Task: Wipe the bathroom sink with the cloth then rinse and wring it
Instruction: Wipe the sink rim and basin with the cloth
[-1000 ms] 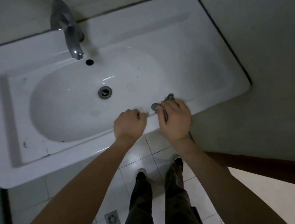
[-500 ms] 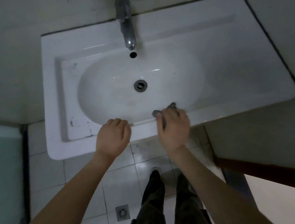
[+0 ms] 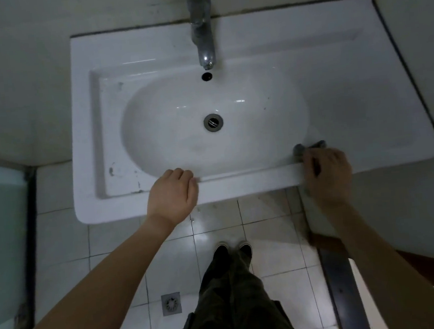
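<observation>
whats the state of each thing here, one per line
faucet: off, no water running
sink: basin empty, dark marks at its left corner
drain: open, unplugged
cloth: bunched under right hand, on front rim
left hand: curled, resting on front rim

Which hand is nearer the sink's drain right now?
Left. The left hand rests on the sink front rim, just below and left of the drain. The right hand, pressing the cloth, sits farther off toward the right end.

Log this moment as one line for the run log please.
phase: wiping front rim | right hand: pressing small grey cloth on white ceramic sink | left hand: curled on rim, empty | chrome tap: no water visible
</observation>
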The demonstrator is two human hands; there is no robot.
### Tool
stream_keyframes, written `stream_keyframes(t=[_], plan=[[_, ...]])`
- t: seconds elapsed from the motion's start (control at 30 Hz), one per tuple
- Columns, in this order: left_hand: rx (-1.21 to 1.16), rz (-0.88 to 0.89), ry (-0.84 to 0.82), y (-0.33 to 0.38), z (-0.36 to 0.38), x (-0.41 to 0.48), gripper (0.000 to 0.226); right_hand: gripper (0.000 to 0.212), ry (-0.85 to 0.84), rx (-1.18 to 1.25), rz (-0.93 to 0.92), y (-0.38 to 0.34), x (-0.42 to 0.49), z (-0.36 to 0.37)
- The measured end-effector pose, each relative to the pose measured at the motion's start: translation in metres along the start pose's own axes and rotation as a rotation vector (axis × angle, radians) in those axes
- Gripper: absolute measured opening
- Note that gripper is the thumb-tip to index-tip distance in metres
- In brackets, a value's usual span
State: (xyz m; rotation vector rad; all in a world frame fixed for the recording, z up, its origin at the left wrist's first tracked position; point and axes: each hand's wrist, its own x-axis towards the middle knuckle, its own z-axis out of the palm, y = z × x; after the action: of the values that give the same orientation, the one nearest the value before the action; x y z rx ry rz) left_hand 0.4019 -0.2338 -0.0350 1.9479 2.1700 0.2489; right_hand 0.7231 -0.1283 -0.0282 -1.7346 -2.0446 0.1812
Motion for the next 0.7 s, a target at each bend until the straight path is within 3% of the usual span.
stream_keyframes(t=[0.07, 0.2, 0.33, 0.5, 0.7], plan=[[0.009, 0.008, -0.001, 0.0, 0.0, 0.002, 0.036, 0.033, 0.019, -0.059, 0.108, 0.024, 0.008, 0.002], [0.049, -0.006, -0.005, 0.003, 0.001, 0.001, 0.036, 0.032, 0.11, -0.032, 0.199, 0.009, 0.003, 0.02], [0.04, 0.003, -0.02, 0.002, 0.0, 0.0, 0.036, 0.025, 0.041, 0.098, 0.038, -0.062, -0.016, 0.027], [0.029, 0.015, -0.034, 0.001, 0.0, 0.003, 0.036, 0.03, -0.057, 0.131, -0.101, -0.177, -0.058, 0.076], [-0.018, 0.032, -0.062, -0.001, -0.005, 0.003, 0.036, 0.026, -0.109, 0.035, -0.18, -0.187, -0.062, 0.083]])
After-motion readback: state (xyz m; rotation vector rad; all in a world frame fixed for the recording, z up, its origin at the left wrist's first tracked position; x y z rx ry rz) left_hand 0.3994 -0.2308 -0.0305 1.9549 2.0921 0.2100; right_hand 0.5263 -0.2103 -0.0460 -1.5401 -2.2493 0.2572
